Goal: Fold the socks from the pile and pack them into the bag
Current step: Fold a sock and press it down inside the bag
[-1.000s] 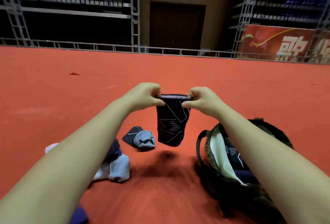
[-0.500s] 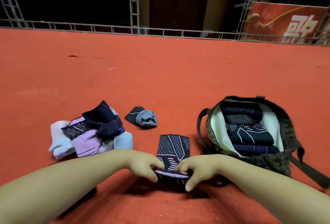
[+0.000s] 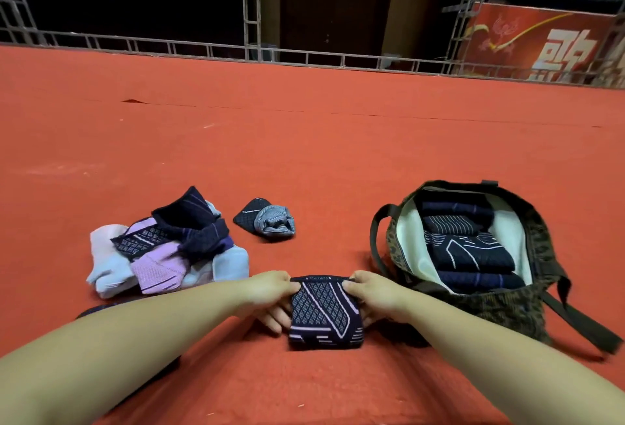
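a folded sock (image 3: 324, 311) is lying on the floor (image 3: 304, 160) nearest the person, the left hand (image 3: 270, 294) gripping its left edge, the right hand (image 3: 375, 292) its right. the sock pile (image 3: 162, 248) is sitting to its left, farther back. a rolled pair (image 3: 267, 220) is lying behind it. the bag (image 3: 514, 309) is lying open at right, folded socks (image 3: 466, 248) stacked inside.

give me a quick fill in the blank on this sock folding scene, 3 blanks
1. Both hands, left and right, hold the folded dark patterned sock on the ____ carpet.
2. The open bag lies to the ____ of that sock.
3. The sock pile lies on the ____ side.

Missing words: red; right; left
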The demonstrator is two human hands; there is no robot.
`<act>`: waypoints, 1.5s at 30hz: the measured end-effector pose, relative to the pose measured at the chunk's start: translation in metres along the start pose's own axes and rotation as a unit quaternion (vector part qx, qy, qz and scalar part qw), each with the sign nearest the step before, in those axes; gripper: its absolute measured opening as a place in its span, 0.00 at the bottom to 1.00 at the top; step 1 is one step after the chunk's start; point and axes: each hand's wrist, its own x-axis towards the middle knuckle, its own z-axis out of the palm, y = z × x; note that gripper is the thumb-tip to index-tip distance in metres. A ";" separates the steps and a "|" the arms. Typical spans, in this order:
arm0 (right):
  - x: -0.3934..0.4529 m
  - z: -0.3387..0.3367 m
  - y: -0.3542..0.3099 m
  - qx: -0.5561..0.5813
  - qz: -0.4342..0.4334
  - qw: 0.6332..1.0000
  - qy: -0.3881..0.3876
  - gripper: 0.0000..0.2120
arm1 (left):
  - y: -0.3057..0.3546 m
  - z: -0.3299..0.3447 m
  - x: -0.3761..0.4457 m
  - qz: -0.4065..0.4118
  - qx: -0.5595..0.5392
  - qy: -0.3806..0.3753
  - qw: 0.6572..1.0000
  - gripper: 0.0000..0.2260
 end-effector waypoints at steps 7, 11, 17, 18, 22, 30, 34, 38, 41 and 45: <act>0.032 0.018 0.010 -0.249 -0.018 0.950 0.186 0.13 | 0.005 0.011 -0.003 0.158 0.375 0.234 0.883 0.19; 0.043 0.021 0.012 -0.272 -0.001 0.937 0.221 0.13 | -0.003 0.032 -0.012 0.217 0.576 0.076 0.785 0.29; 0.012 0.012 0.014 -0.385 -0.232 0.874 0.184 0.20 | -0.019 0.032 -0.003 0.161 0.578 0.017 0.800 0.34; 0.004 0.012 0.018 -0.421 -0.280 0.852 0.138 0.22 | -0.021 0.030 -0.002 0.164 0.571 0.013 0.804 0.35; -0.007 0.011 0.035 -0.555 -0.355 0.747 0.087 0.21 | -0.025 0.020 -0.002 0.175 0.542 0.002 0.822 0.36; -0.011 0.013 0.017 -0.426 -0.289 0.852 0.096 0.08 | -0.008 0.022 -0.008 0.155 0.505 -0.003 0.849 0.34; -0.018 0.012 0.006 -0.367 -0.214 0.905 0.024 0.04 | 0.005 0.022 -0.015 0.152 0.448 -0.004 0.881 0.23; -0.027 -0.001 -0.002 -0.329 -0.167 0.929 -0.034 0.05 | 0.021 0.015 -0.025 0.127 0.386 -0.015 0.913 0.08; -0.028 -0.004 -0.004 -0.233 -0.120 0.963 -0.057 0.07 | 0.023 0.010 -0.025 0.083 0.345 -0.028 0.935 0.04; -0.008 0.010 0.010 -0.272 -0.096 0.957 0.042 0.04 | 0.013 0.015 -0.015 0.028 0.244 0.017 0.969 0.05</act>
